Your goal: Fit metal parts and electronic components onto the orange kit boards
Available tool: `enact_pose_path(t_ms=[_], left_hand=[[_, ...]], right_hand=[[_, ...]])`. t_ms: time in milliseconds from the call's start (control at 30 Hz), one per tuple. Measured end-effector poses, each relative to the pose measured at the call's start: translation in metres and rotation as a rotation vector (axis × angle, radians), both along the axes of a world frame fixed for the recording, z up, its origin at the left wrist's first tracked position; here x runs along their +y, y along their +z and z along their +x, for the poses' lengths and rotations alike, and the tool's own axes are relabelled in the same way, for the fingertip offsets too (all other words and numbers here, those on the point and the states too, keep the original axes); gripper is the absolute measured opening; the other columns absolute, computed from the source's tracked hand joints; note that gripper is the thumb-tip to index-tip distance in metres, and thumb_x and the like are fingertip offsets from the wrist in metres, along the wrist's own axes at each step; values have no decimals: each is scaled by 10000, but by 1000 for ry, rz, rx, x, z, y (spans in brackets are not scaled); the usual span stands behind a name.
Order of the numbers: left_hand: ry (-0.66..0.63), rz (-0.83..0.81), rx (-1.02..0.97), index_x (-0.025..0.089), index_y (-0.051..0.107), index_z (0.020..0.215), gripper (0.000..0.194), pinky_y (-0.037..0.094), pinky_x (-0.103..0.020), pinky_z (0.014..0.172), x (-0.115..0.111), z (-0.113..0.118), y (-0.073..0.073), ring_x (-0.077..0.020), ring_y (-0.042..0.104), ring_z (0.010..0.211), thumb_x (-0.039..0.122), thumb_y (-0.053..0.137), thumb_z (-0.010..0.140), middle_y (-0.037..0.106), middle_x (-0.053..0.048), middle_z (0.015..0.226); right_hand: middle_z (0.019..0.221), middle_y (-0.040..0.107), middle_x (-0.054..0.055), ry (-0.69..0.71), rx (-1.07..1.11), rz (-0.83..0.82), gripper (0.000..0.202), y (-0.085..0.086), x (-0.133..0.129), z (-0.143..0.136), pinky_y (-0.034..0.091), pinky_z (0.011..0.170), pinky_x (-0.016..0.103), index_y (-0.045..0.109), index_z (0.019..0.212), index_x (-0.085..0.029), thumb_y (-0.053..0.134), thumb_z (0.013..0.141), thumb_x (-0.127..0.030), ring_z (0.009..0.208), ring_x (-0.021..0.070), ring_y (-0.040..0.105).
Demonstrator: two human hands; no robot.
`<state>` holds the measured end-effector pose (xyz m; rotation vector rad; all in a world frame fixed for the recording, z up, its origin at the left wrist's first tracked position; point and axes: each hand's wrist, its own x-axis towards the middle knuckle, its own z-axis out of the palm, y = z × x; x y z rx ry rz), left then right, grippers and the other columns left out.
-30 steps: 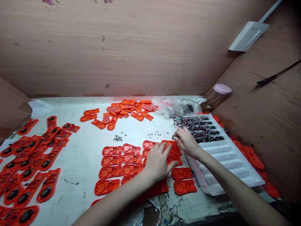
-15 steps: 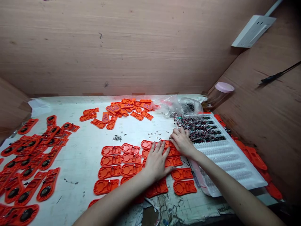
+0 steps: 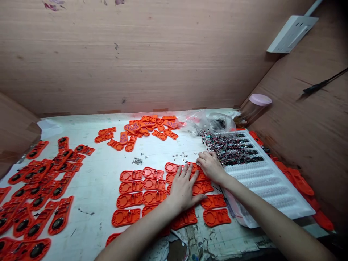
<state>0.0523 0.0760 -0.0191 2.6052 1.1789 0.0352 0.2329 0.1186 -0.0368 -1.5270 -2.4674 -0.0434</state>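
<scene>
My left hand (image 3: 182,188) lies flat with its fingers spread over the right-hand rows of orange plastic casings (image 3: 131,187). My right hand (image 3: 211,166) is closed, fingertips curled down at the right end of the farthest orange casing (image 3: 171,167). Whatever those fingertips pinch is too small and hidden to name. Small metal pieces (image 3: 185,156) lie scattered just beyond my hands, and a little heap of similar metal bits (image 3: 137,161) sits to their left. Close to my right hand is a white ribbed tray (image 3: 269,188), its far part covered by a tangle of wired components (image 3: 231,146).
Orange casings with black round parts (image 3: 57,223) pile up at the left. More orange pieces (image 3: 146,124) lie at the back beside a clear plastic bag (image 3: 193,121). A pink-lidded jar (image 3: 259,100) stands in the back right corner. Wooden walls (image 3: 163,58) enclose the table.
The view has shifted slightly, so the table's contents sit a little farther right. My left hand stays flat on the casings; my right hand stays at the same casing end.
</scene>
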Motion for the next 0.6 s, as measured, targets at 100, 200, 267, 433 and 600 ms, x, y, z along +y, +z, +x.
enact_pose_path(t_ms=[100,200,267,433,600], left_hand=[[1,-3,5,173,304,1428,855,117,-499,1138,-1,0,0,-315,154,1402,735,365,786,219,-146,1513],[-7,15,8,172,295,1432,852,131,-499,1134,-1,-1,-2,-318,148,1403,732,351,793,212,-141,1517],[-16,31,8,171,298,1430,849,129,-496,1136,-1,-2,-4,-318,145,1404,730,357,793,208,-137,1519],[-15,29,9,172,288,1434,868,128,-496,1139,-2,-3,-3,-314,139,1406,735,383,781,205,-144,1517],[-2,-70,34,146,268,1443,878,98,-509,1142,-4,4,13,-319,103,1410,729,363,793,170,-152,1521]], right_hand=[[855,590,69,-31,16,3,234,8,-4,3,267,838,343,646,782,-169,442,896,-179,865,193,460],[941,589,69,-68,40,15,190,17,-13,6,255,869,369,677,857,-211,488,874,-202,941,213,446],[1025,585,66,-82,47,23,182,20,-20,5,224,916,410,688,885,-243,509,864,-216,1022,235,424],[1074,594,65,-132,37,-10,186,13,-28,-3,207,959,450,692,902,-251,514,858,-217,1106,257,400],[1112,597,87,-141,60,-9,226,11,-23,-7,227,1015,477,690,937,-224,477,868,-198,1139,271,416]])
